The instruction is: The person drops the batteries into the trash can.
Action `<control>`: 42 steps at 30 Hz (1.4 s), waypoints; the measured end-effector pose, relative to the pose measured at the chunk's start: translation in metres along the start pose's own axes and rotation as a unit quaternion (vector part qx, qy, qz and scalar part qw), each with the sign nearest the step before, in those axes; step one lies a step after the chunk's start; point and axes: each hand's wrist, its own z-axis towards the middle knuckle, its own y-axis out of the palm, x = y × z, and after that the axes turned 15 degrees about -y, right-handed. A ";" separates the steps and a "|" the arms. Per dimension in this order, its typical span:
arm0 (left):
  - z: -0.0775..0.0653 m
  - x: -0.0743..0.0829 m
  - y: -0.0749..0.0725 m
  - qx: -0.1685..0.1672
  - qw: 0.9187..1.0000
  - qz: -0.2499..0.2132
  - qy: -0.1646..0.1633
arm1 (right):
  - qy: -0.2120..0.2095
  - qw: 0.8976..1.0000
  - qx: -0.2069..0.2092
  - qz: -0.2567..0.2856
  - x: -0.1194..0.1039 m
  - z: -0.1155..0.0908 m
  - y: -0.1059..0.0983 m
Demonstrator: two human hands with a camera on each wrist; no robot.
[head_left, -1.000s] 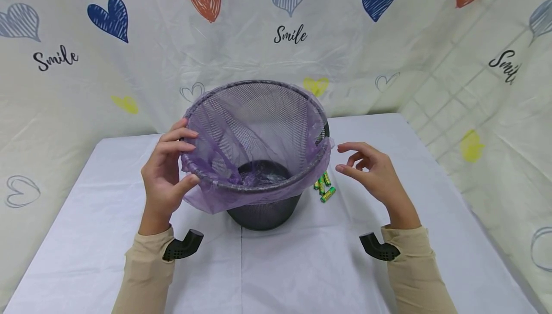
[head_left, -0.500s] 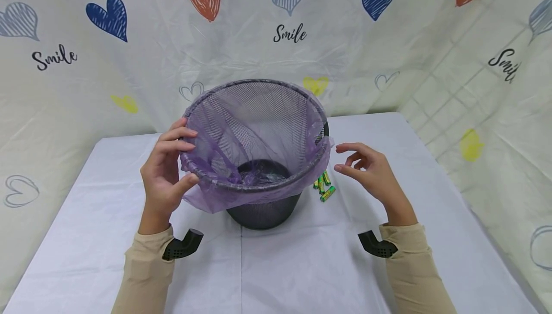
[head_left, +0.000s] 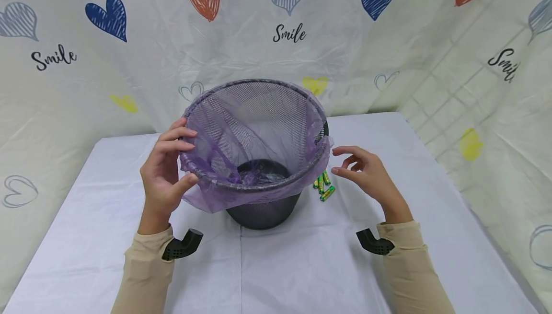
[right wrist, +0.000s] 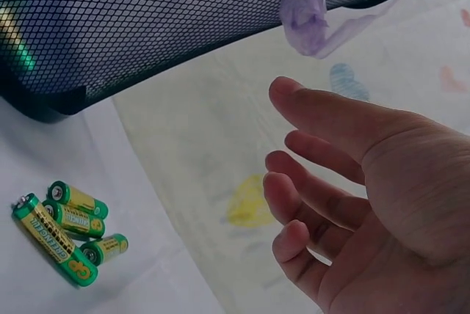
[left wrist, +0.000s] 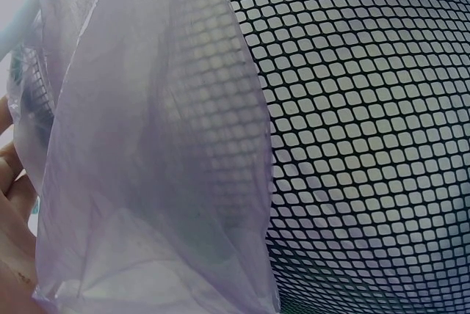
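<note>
A black mesh wastebasket (head_left: 265, 215) stands mid-table in the head view, its mouth tilted toward me. A thin purple bin bag (head_left: 222, 200) lines it, folded outward over the rim. At the rim's left side my left hand (head_left: 160, 180) holds the bagged edge, fingertips over the top and thumb at the near side. My right hand (head_left: 364, 172) hovers just off the basket's right side, fingers loosely bent and holding nothing. In the right wrist view a bunched piece of bag (right wrist: 302, 24) hangs beyond its thumb. The left wrist view shows bag film (left wrist: 147, 138) loose outside the mesh (left wrist: 367, 108).
Several green and yellow batteries (head_left: 327, 194) lie on the table right of the basket's base, below my right hand. A white cloth (head_left: 302, 271) covers the table. Behind it hangs a white curtain (head_left: 241, 50) printed with hearts and "Smile".
My right hand has drifted slightly left, toward the basket's rim. The left hand, bag and basket have stayed in place.
</note>
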 end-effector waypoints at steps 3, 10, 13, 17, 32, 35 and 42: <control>0.000 0.001 0.000 0.000 1.000 0.001 -0.001 | 0.004 1.000 -0.010 -0.003 0.001 0.000 0.001; 0.000 0.000 0.000 0.002 1.000 0.004 -0.002 | 0.018 0.999 -0.038 0.000 0.007 0.000 0.003; 0.000 0.000 0.000 0.004 1.000 0.005 -0.002 | 0.026 0.999 -0.044 -0.001 0.007 0.000 0.004; 0.001 0.000 0.000 0.005 1.000 0.000 0.002 | 0.031 0.998 -0.046 -0.003 0.008 0.000 0.005; 0.001 0.001 0.001 0.006 1.000 -0.001 0.004 | 0.042 0.998 -0.051 0.008 0.058 -0.005 0.014; 0.001 0.001 0.001 0.005 1.000 -0.002 0.003 | 0.039 0.998 -0.052 0.012 0.062 -0.006 0.016; 0.001 0.000 0.001 0.004 1.000 -0.001 0.004 | 0.043 0.997 -0.057 0.018 0.070 -0.006 0.020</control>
